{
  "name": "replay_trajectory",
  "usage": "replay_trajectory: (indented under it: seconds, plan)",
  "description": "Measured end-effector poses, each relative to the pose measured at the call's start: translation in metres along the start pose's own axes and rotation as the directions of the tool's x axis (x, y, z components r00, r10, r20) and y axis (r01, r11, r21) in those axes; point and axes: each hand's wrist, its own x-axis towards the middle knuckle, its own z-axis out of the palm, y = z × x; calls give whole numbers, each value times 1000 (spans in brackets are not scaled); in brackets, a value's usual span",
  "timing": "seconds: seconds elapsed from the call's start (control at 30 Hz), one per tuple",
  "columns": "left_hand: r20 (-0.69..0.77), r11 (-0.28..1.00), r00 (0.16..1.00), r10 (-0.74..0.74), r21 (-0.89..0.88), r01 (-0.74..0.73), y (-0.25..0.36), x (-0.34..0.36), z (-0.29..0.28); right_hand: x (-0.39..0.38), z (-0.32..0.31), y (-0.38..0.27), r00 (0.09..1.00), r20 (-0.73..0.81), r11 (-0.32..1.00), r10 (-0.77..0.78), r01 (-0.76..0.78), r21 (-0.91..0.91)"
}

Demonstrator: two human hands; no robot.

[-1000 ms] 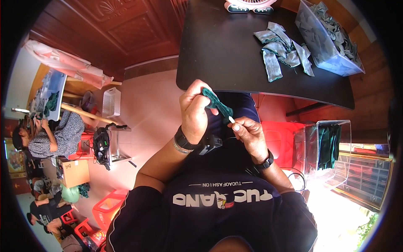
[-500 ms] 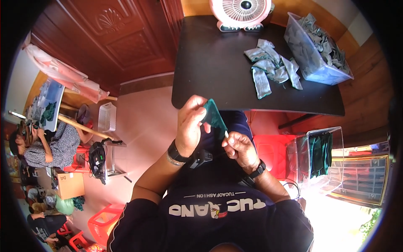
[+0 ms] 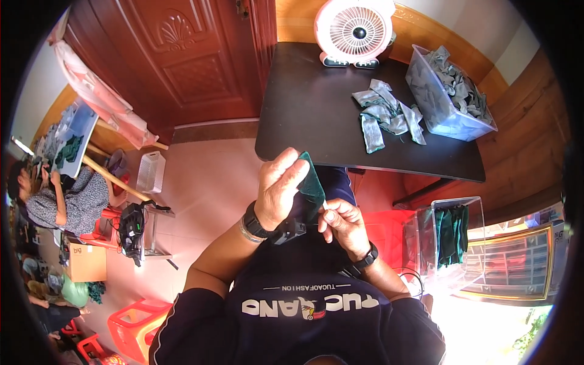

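Pinched in my left hand [image 3: 281, 185] is a dark green velvety fabric piece [image 3: 312, 185], folded narrow and hanging in front of my lap. Fingers and thumb cover its upper left edge. My right hand [image 3: 344, 224] is closed just below the lower right corner of the fabric, thumb against forefinger. A small whitish stick-like thing [image 3: 324, 206] shows at those fingertips, touching or very near the cloth; its exact kind is too small to tell. Beyond my hands, a loose heap of grey-green fabric strips [image 3: 389, 112] lies on the black table [image 3: 310, 115].
A pink fan [image 3: 356, 33] and a clear bin of fabric strips [image 3: 450, 97] stand on the table. To my right, a clear container [image 3: 480, 237] holds dark green pieces by a red stool [image 3: 383, 237]. At left, another person [image 3: 79, 204] sits working; a red stool [image 3: 131, 331] stands nearer.
The view has tilted, so the table appears lower. My left hand still grips the green fabric, which hangs more upright. My right fingertips have shifted slightly down at its lower corner.
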Motion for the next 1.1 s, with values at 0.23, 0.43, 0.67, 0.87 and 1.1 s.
replay_trajectory:
  seconds: [0.23, 0.43, 0.67, 0.87, 1.1]
  plan:
    - [-15, 963, 994, -105, -252, 98, -2, -4, -1, -13, -3, -7, 992, -98, 932, -80, 40, -360]
    - [93, 983, 988, -122, -128, 133, 8, -7, -10, -18, 5, -14, 998, -60, 965, -14, -2, -263]
    - [53, 997, 998, 16, -72, -12, 14, -12, -41, -7, 22, -21, 993, -59, 897, -101, 65, -438]
    - [-62, 997, 998, 18, -74, -23, -2, -22, -83, 14, 39, -24, 976, -108, 844, -186, 103, -527]
    - [36, 999, 999, -28, -25, 29, 13, -20, -78, 26, 45, -25, 886, -90, 513, -455, 178, -840]
